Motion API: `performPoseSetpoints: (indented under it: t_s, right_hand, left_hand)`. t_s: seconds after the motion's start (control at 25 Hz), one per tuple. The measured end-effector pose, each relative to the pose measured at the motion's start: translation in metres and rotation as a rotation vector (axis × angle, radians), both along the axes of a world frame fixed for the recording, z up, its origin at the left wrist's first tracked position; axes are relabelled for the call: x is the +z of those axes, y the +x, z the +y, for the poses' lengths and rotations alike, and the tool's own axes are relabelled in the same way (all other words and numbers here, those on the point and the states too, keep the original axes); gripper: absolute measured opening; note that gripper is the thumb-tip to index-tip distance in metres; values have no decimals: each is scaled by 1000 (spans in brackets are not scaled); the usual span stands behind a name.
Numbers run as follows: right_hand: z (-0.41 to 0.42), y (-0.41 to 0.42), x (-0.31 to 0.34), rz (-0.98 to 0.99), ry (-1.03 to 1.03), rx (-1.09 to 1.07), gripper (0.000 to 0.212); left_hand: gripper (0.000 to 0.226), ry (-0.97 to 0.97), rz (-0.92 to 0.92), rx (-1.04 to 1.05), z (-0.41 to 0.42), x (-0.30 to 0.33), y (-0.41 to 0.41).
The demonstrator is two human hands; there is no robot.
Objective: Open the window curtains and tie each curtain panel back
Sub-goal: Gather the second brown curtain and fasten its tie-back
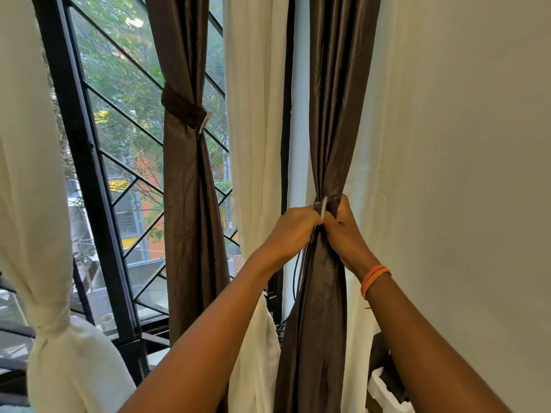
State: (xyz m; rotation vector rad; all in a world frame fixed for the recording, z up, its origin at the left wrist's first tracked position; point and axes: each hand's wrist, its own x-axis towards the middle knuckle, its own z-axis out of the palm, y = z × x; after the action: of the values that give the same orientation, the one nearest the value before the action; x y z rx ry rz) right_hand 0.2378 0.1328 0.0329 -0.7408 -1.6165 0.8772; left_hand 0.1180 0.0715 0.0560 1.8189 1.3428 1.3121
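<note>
- The right brown curtain point(331, 120) hangs beside the pale wall point(477, 144), gathered tight into a narrow waist at mid height.
- The left hand point(293, 231) is clenched on the left side of that waist, fingers curled into the bunched fabric.
- The right hand point(346, 231) is clenched on the right side of the same waist, thumb up, touching the left hand.
- Between the 2 hands a small pale strip point(323, 207) stands up, seemingly the end of a tie-back; its fastening cannot be made out.
- An orange wristband point(374, 278) circles the right wrist.
- The left brown curtain point(190, 204) hangs in front of the window point(119, 129), already cinched by a brown tie-back band point(183, 110) well above hand level.
- A white sheer curtain point(256, 114) hangs between the 2 brown panels, untied.
- At the far left another white curtain point(32, 174) is knotted point(50, 326) on itself low down.
- Black diagonal bars point(125, 162) cross the glass, with trees and coloured buildings outside.
</note>
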Motion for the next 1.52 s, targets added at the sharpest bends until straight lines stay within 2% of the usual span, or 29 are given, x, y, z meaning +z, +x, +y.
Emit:
performPoseSetpoints:
  t_s: [0.08,0.12,0.24,0.44,0.48,0.6,0.68,0.8,1.0,1.16,1.36,1.52]
  right_hand:
    - [0,-1,-1,-5,3,0,31]
    - [-1,-3,0,-7,2,9,31]
    - [-3,-8,-1,-1,20,18,27]
    - [-7,-6,3,-12,29,29,29]
    - [-9,-6,4,-12,18,36,29]
    - [-11,-6,4,-3,-3,38,29]
    - [-11,-5,3,7,-16,37,27]
    - [-13,-5,4,17,-37,39,26]
    - [-12,-5,5,35,-68,77,30]
    - [-11,-4,4,34,-78,123,38]
    - [-11,-2,5,85,-109,134,46]
    - [-12,-2,9,81,-130,141,43]
  left_hand:
    - [34,-125,-93,-53,-4,1,-2]
    - [36,-102,-130,-16,-5,1,-3]
    - [27,132,-151,173,1,-5,-3]
    - [15,276,-123,338,1,-2,2]
    - [13,270,-183,378,1,-2,2]
    - [9,74,-555,416,7,-7,4]
    - [10,27,-667,431,10,-14,9]
    - [10,128,-627,528,7,-18,17]
    - [11,232,-474,493,7,-20,26]
    - [17,283,-459,543,13,-19,29]
    - [18,356,-329,538,17,-21,32]
    - [17,404,-281,555,16,-25,35]
